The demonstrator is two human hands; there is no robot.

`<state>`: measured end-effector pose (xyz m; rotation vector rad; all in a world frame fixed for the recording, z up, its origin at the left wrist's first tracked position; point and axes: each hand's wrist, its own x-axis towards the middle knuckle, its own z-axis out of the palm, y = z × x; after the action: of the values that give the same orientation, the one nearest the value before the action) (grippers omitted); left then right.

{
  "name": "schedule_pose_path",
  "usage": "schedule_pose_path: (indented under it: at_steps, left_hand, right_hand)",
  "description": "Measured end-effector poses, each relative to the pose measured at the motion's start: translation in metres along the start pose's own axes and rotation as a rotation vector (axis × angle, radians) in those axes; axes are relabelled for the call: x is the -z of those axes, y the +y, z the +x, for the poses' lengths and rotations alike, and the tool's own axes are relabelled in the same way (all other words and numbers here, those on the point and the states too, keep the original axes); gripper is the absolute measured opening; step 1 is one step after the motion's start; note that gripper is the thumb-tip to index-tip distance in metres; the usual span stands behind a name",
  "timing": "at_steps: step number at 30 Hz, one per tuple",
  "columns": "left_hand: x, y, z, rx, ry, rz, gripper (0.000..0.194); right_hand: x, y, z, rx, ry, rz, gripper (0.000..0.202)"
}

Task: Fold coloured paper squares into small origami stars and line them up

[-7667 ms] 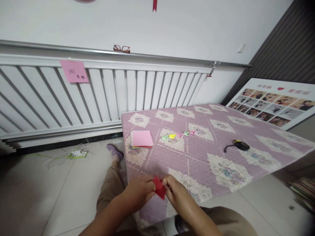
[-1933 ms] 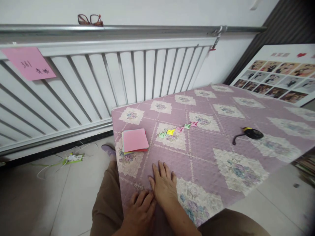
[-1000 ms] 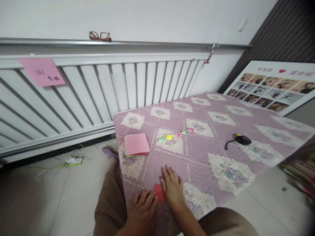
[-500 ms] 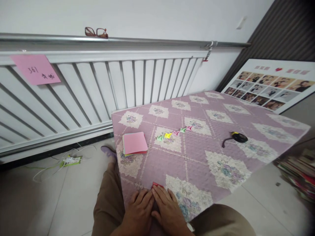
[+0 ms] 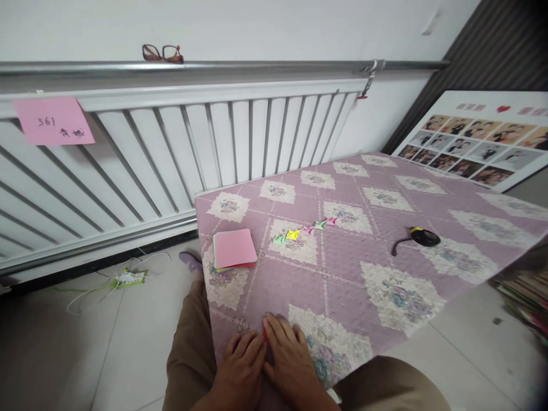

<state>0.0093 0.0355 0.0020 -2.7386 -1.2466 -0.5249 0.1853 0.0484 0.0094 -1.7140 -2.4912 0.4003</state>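
Observation:
Close to the front edge of the table, my left hand point(image 5: 242, 362) and my right hand point(image 5: 291, 354) press side by side on a small red piece of paper point(image 5: 264, 333). Only a sliver of it shows between the fingers; the rest is hidden under them. The fingers of my left hand are bent and held together. Those of my right hand lie close together over the paper, pointing forward. Ahead of my left hand is a stack of coloured square paper point(image 5: 235, 248), pink on top. Several small folded paper pieces point(image 5: 307, 230) in green, yellow and pink form a slanting row.
A patterned purple cloth covers the table point(image 5: 342, 271). A black object with a yellow part and a tail point(image 5: 423, 236) lies to the right. Behind are a white radiator point(image 5: 240, 137), glasses point(image 5: 162, 53) and a photo board point(image 5: 475, 142). A power strip point(image 5: 129, 278) sits on the floor.
The fingers of my right hand have slid forward over the red paper, so less of it shows. My left hand stays nearly in place. The view has shifted slightly.

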Motion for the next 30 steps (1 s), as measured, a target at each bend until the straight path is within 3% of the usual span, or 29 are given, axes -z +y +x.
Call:
schedule_pose_path:
  at_steps: [4,7,11,19,24,27,30]
  left_hand:
    - [0.002,0.002,0.0,0.022,-0.048,-0.01,0.041]
    - [0.001,0.004,-0.001,0.047,-0.099,-0.021,0.043]
    - [-0.003,0.003,-0.004,0.032,-0.052,0.003,0.039]
    - [-0.004,0.003,-0.005,0.019,-0.006,0.024,0.035]
    - [-0.001,0.003,-0.003,0.016,-0.037,-0.003,0.036]
    - [0.0,0.004,-0.003,0.029,-0.07,-0.01,0.037]
    - [0.002,0.004,-0.002,0.037,-0.09,-0.007,0.037]
  right_hand:
    - [-0.007,0.001,-0.011,0.027,0.056,-0.034,0.073]
    - [-0.011,0.002,-0.025,0.084,0.002,-0.011,0.078]
    - [-0.013,0.009,-0.038,0.088,-0.07,0.014,0.084]
    - [-0.008,0.025,-0.049,-0.027,-0.02,-0.007,0.073]
    - [0.013,0.023,-0.032,-0.166,0.059,0.073,0.04]
    - [0.027,0.019,-0.011,-0.223,0.147,0.111,0.041]
    - [0.036,0.013,0.005,-0.272,0.149,0.107,0.031]
